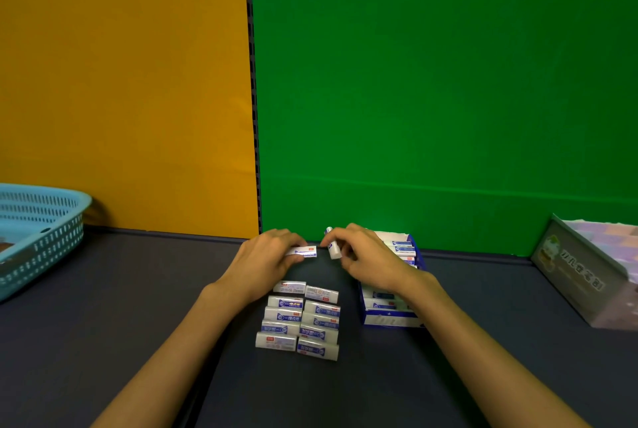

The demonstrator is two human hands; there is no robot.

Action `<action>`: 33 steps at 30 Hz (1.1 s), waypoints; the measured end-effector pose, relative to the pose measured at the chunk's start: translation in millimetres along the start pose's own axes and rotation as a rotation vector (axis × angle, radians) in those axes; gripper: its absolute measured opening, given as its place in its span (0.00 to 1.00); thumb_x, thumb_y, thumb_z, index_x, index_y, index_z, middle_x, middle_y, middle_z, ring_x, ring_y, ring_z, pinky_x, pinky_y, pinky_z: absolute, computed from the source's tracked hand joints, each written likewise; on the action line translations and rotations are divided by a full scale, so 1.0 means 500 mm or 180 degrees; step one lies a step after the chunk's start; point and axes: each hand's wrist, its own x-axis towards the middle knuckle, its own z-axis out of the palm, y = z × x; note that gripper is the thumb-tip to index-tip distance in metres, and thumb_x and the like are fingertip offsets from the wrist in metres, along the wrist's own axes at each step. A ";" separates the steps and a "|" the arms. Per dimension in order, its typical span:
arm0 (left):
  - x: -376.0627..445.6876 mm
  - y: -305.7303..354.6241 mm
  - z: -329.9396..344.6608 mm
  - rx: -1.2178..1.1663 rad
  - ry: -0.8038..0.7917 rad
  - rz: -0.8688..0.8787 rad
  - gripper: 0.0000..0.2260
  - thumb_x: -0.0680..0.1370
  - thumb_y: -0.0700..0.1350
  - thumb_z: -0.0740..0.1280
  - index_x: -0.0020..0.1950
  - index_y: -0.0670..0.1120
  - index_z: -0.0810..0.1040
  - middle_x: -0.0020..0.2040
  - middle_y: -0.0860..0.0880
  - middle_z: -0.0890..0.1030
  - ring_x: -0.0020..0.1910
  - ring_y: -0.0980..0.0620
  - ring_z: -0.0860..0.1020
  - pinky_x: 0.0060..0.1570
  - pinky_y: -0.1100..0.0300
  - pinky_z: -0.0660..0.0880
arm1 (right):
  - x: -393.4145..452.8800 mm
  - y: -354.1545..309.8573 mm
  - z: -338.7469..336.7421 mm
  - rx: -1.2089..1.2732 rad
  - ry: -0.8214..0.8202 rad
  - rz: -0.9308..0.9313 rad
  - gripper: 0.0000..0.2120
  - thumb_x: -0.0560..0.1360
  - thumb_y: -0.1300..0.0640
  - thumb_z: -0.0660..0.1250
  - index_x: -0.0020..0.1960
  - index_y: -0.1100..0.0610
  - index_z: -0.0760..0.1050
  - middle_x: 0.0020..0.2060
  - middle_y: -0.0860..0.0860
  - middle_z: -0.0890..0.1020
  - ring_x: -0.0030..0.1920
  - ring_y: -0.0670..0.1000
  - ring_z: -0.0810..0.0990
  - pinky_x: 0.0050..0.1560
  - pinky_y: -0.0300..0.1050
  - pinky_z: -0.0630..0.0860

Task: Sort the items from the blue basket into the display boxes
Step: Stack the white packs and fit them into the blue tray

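We see our right hand pinching an upright eraser just left of the blue display box; our left hand grips another eraser lying crosswise.

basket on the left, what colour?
Light blue basket, slotted walls; head view, the only one, shows it.

Print legibility, head view: small white-and-blue packets in two columns on the tabletop carry blue bands with white Chinese characters; a few look like "一擦" something, not reliably readable. Some show a small red logo patch, illegible. Grey display box at 3 o'clock bears large characters along its side, seen upside down and blurred, unreadable. Blue-and-white display box at 2 o'clock: front print too small to read. No numbers legible.
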 end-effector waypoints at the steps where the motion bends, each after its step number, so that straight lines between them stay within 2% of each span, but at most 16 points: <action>1: -0.001 0.001 0.000 -0.0005 -0.0007 -0.0010 0.12 0.80 0.53 0.66 0.63 0.53 0.77 0.55 0.56 0.80 0.55 0.54 0.76 0.48 0.56 0.73 | -0.001 0.003 0.002 -0.0049 0.0065 -0.0036 0.20 0.75 0.68 0.64 0.59 0.47 0.77 0.46 0.48 0.72 0.46 0.48 0.74 0.50 0.46 0.74; 7: -0.002 0.007 -0.005 -0.0001 0.0033 0.0023 0.12 0.80 0.53 0.66 0.63 0.53 0.77 0.55 0.56 0.80 0.54 0.55 0.76 0.47 0.58 0.72 | 0.002 0.011 0.000 -0.0162 0.0511 -0.0252 0.13 0.78 0.64 0.66 0.59 0.50 0.79 0.44 0.47 0.75 0.47 0.48 0.74 0.50 0.48 0.74; 12: 0.009 0.028 -0.009 -0.0066 0.0098 0.0112 0.12 0.81 0.53 0.65 0.63 0.53 0.77 0.55 0.55 0.80 0.54 0.54 0.76 0.48 0.57 0.74 | -0.002 0.018 -0.017 -0.0292 0.0778 -0.0311 0.11 0.80 0.57 0.68 0.61 0.57 0.77 0.49 0.48 0.69 0.49 0.47 0.70 0.51 0.41 0.67; 15: 0.020 0.051 -0.010 -0.0085 0.0161 0.0185 0.13 0.81 0.53 0.64 0.64 0.52 0.77 0.55 0.55 0.80 0.53 0.54 0.76 0.48 0.57 0.72 | -0.015 0.030 -0.040 -0.0258 0.0847 -0.0252 0.10 0.80 0.59 0.67 0.60 0.57 0.76 0.50 0.49 0.74 0.50 0.49 0.74 0.52 0.45 0.72; 18: 0.037 0.079 -0.009 -0.0114 0.0226 0.0255 0.12 0.81 0.53 0.64 0.63 0.52 0.77 0.55 0.54 0.81 0.52 0.54 0.75 0.49 0.57 0.72 | -0.037 0.052 -0.067 -0.0052 0.0793 0.0013 0.16 0.77 0.58 0.72 0.63 0.55 0.74 0.48 0.47 0.80 0.49 0.47 0.79 0.51 0.42 0.75; 21: 0.056 0.113 -0.003 -0.0101 0.0262 0.0330 0.13 0.81 0.53 0.64 0.64 0.52 0.77 0.57 0.54 0.79 0.54 0.54 0.74 0.50 0.58 0.70 | -0.060 0.085 -0.090 -0.0179 0.0683 0.0206 0.11 0.75 0.56 0.74 0.57 0.53 0.79 0.46 0.45 0.81 0.48 0.44 0.79 0.50 0.41 0.75; 24: 0.075 0.147 0.011 -0.0015 0.0287 0.0372 0.14 0.82 0.53 0.63 0.66 0.51 0.76 0.59 0.54 0.77 0.58 0.54 0.72 0.52 0.58 0.69 | -0.080 0.118 -0.103 -0.0446 0.0602 0.0327 0.11 0.76 0.54 0.73 0.57 0.53 0.82 0.47 0.47 0.80 0.48 0.47 0.77 0.52 0.46 0.74; 29: 0.104 0.195 0.049 0.0171 0.0194 0.0404 0.14 0.82 0.53 0.63 0.66 0.50 0.75 0.60 0.52 0.76 0.60 0.52 0.71 0.56 0.55 0.68 | -0.100 0.157 -0.101 -0.0768 0.0543 0.0352 0.15 0.78 0.54 0.70 0.64 0.54 0.79 0.50 0.47 0.76 0.53 0.47 0.70 0.53 0.40 0.65; 31: 0.113 0.207 0.062 0.0184 0.0125 0.0414 0.13 0.82 0.51 0.63 0.65 0.49 0.76 0.59 0.51 0.76 0.58 0.51 0.72 0.56 0.55 0.69 | -0.104 0.163 -0.098 -0.0771 0.0543 0.0344 0.15 0.77 0.55 0.71 0.64 0.55 0.79 0.50 0.46 0.74 0.54 0.47 0.70 0.54 0.40 0.66; 33: 0.121 0.215 0.073 0.0275 0.0026 0.0412 0.12 0.81 0.50 0.64 0.63 0.49 0.76 0.57 0.51 0.77 0.56 0.50 0.72 0.54 0.55 0.69 | -0.107 0.165 -0.095 -0.0812 0.0511 0.0302 0.15 0.77 0.55 0.71 0.64 0.55 0.80 0.50 0.48 0.75 0.54 0.49 0.71 0.55 0.43 0.69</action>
